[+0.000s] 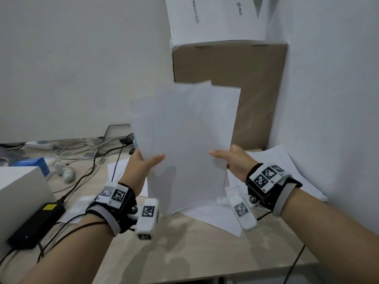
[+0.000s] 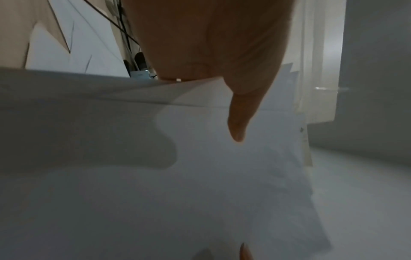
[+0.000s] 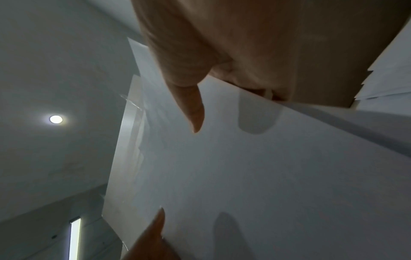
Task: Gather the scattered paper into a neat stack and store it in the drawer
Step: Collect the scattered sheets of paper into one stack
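A loose bundle of white paper sheets (image 1: 184, 140) stands upright above the desk, its top edges uneven. My left hand (image 1: 143, 162) pinches its left edge, thumb across the front and fingers hidden behind. My right hand (image 1: 231, 158) pinches the right edge the same way. In the left wrist view the left thumb (image 2: 240, 119) lies on the paper (image 2: 200, 176). From the right wrist, the right thumb (image 3: 193, 109) presses the sheet (image 3: 266, 176). More sheets (image 1: 217, 216) lie scattered on the desk under the bundle. No drawer is in view.
A cardboard box (image 1: 252, 95) with a white box (image 1: 215, 19) on top stands against the wall behind the paper. Cables (image 1: 86, 152), a black power brick (image 1: 37, 222) and a white box (image 1: 18, 193) crowd the desk's left side. The desk's front edge (image 1: 205, 273) is near me.
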Motion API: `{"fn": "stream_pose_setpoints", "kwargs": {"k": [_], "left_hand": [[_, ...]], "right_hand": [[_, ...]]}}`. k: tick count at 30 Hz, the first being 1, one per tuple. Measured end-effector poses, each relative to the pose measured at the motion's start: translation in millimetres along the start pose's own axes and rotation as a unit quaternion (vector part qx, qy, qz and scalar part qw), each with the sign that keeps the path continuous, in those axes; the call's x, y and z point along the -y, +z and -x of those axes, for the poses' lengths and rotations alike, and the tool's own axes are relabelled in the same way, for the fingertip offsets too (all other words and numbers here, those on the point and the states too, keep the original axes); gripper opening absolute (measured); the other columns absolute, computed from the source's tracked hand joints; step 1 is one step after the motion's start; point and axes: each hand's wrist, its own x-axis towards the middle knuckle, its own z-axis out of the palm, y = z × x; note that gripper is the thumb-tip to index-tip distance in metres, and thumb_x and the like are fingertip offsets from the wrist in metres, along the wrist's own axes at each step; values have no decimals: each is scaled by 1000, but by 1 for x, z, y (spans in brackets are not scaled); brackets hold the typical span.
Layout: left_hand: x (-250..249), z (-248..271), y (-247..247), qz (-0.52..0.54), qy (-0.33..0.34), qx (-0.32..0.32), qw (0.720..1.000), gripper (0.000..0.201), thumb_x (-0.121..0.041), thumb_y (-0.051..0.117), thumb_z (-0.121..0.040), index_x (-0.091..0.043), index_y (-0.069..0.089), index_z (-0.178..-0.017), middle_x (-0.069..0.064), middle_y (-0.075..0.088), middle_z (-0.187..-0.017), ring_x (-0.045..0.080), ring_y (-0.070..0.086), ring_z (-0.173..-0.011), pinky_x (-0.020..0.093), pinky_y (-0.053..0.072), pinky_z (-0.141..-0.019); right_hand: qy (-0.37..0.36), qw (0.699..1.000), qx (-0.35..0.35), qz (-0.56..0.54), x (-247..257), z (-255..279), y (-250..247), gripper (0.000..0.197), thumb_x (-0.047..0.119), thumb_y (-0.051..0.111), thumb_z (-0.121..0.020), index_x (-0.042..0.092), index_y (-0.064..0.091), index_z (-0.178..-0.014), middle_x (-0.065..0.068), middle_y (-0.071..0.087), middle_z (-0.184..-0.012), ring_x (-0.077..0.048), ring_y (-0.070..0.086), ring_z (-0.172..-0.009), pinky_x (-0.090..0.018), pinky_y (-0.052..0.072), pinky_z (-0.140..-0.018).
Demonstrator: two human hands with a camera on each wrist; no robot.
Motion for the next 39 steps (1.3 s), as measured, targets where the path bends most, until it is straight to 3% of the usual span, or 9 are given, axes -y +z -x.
{"fn": "stream_pose_setpoints", "kwargs": {"k": [3,9,15,19,21,25,30,33,39], "left_hand": [[-2,1,0,-21,-2,36,999,65,-23,80,-69,-13,56,-129,8,68,-120,27,66,-109,44,52,-91],[-14,-4,1,-6,1,33,999,51,-18,74,-73,-8,62,-121,9,71,-115,28,68,-105,38,54,-86],[31,19,-5,-13,-129,98,987,78,-35,86,-59,-13,57,-129,10,67,-123,28,65,-111,48,50,-96],[46,23,6,-39,-152,27,987,65,-39,85,-61,-13,64,-117,8,71,-114,28,66,-105,47,51,-93],[41,15,10,-42,-149,-35,987,42,-26,78,-77,-7,65,-111,13,70,-109,32,66,-101,43,52,-87],[38,-2,9,-28,-155,-80,984,42,-20,67,-88,0,58,-123,16,67,-115,35,63,-104,50,48,-98],[52,0,38,-23,-193,-2,981,25,-19,58,-95,-5,58,-116,11,68,-112,28,66,-98,36,54,-78],[67,-1,58,-34,-227,5,973,18,-19,50,-100,-6,57,-109,13,69,-104,24,67,-85,29,53,-69],[97,3,66,-67,-270,-30,960,22,-14,47,-100,-2,56,-116,14,68,-99,25,64,-84,29,50,-69]], "right_hand": [[0,1000,6,7,-11,0,3,37,7,67,-85,5,59,-122,-9,68,-116,-21,66,-105,-22,53,-76],[-15,999,-4,-34,-11,-6,6,40,7,69,-83,3,60,-121,-14,68,-117,-29,64,-109,-38,51,-95],[65,997,31,-32,-41,6,17,37,2,66,-84,3,60,-121,-16,67,-117,-26,66,-97,-30,54,-84],[91,994,51,33,-55,11,21,36,7,68,-84,7,63,-119,-12,68,-117,-26,65,-106,-35,51,-93],[90,993,53,53,-53,13,15,35,5,65,-86,7,61,-121,-10,67,-117,-23,65,-102,-31,53,-87],[98,989,48,102,-51,20,-15,27,5,54,-93,1,60,-119,-11,66,-113,-22,64,-97,-31,53,-85],[74,970,-76,220,-54,32,-55,27,12,46,-97,7,53,-71,-6,50,-70,-15,46,-58,-24,40,-51],[75,959,-185,202,-56,31,-100,34,7,43,-95,13,45,-61,-5,44,-60,-17,41,-50,-23,33,-45],[172,873,-320,325,-63,25,-212,35,6,44,-92,8,42,-57,-10,47,-62,-23,47,-64,-27,31,-54]]}}
